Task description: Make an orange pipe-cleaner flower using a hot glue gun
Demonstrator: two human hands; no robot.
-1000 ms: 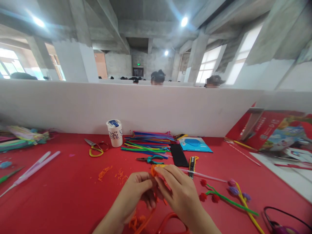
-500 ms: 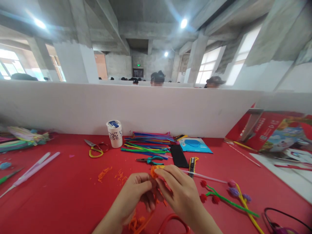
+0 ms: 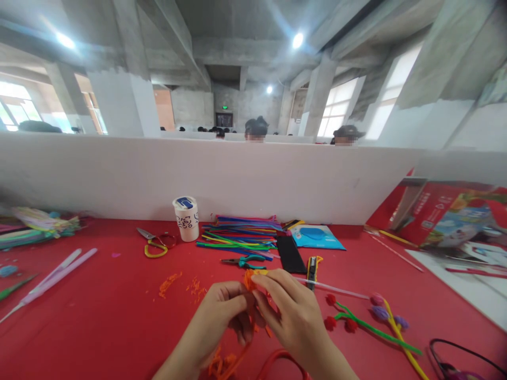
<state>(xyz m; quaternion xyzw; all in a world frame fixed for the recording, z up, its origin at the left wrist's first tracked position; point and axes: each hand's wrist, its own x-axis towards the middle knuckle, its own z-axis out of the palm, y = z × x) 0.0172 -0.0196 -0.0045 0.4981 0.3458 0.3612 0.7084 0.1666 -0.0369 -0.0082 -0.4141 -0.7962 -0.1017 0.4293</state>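
Both my hands meet low in the middle of the head view over the red table (image 3: 99, 311). My left hand (image 3: 224, 311) is closed, its fingers pinching an orange pipe cleaner piece (image 3: 250, 278). My right hand (image 3: 291, 311) is closed on the same orange piece from the right, thumb and fingers pressed to it. More orange pipe cleaner (image 3: 224, 363) trails down below my left wrist. A red loop (image 3: 277, 359) lies under my right wrist.
Behind my hands lie teal pliers (image 3: 244, 260), a yellow-black cutter (image 3: 312, 266), a black strip (image 3: 290, 253), a stack of coloured pipe cleaners (image 3: 241, 235), a white cup (image 3: 186, 218) and scissors (image 3: 152, 240). Pipe-cleaner flowers (image 3: 368, 316) lie right, pens (image 3: 55, 274) left. A white partition (image 3: 237, 177) stands behind.
My fingers have shifted slightly on the orange piece; both hands stay in the same spot. Nothing else on the table moved.
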